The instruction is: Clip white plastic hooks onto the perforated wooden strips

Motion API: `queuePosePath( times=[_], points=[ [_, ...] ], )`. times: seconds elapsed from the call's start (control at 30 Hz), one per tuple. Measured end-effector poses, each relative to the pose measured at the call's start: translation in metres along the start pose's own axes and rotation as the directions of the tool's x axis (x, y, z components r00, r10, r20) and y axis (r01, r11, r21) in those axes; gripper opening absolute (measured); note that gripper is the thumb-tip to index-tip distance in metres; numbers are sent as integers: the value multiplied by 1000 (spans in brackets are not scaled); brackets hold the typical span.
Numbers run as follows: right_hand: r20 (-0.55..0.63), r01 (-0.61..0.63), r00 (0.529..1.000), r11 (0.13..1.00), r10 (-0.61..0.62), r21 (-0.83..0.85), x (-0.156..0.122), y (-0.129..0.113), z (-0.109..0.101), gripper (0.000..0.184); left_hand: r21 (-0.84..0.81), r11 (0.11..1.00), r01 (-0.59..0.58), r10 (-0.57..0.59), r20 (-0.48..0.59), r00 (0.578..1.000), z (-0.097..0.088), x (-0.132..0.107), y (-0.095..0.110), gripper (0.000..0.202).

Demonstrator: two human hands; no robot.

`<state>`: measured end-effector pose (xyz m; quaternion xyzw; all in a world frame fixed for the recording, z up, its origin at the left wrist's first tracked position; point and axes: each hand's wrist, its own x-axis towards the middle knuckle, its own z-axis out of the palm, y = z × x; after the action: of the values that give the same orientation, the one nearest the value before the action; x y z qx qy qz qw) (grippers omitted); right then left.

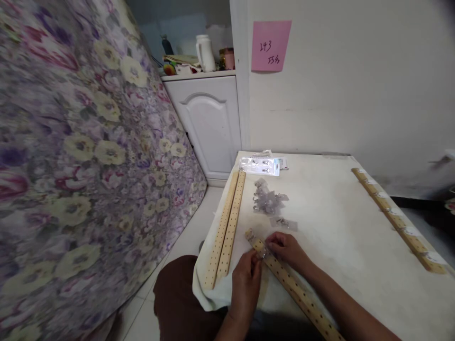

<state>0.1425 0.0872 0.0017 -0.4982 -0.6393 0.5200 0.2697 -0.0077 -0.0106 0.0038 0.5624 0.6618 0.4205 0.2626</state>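
Observation:
A long wooden strip with rows of holes (295, 286) lies slantwise at the table's front, running out of view at the bottom. Over its far end sits a clear adhesive hook (261, 250), a see-through patch with shiny metal on it. My left hand (246, 277) pinches the patch's near left edge, fingers closed. On the other side my right hand (287, 247) is also closed, with thumb and forefinger at the patch's right edge; the fingertips partly hide it. Just beyond the strip is another clear hook (284, 223), and farther back lies a pile of several more (268, 200).
Two more perforated wooden strips (230, 227) lie along the table's left edge. Along the right edge is a strip fitted with several hooks (398, 220). A clear blister pack (261, 166) lies at the back. A floral curtain (106, 166) hangs to the left; a white cabinet (213, 123) stands behind.

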Motion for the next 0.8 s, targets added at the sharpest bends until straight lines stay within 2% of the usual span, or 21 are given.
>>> queuePosePath(
  times=[0.27, 0.5, 0.8],
  points=[
    [-6, 1, 1000, 1000, -1, -1, 1, 2, 1, 15, 19, 985, -171, 172, -36, 984, -1, -6, -4, 21],
    [-19, 11, 1000, 1000, -11, -8, 2, 4, 0, 13, 60, 964, -260, 259, 21, 966, -1, -12, -8, 31],
    [-11, 20, 1000, 1000, -20, 15, 0, 5, 0, 14, 56, 963, -262, 260, 49, 964, 0, -10, -7, 34]
  ],
)
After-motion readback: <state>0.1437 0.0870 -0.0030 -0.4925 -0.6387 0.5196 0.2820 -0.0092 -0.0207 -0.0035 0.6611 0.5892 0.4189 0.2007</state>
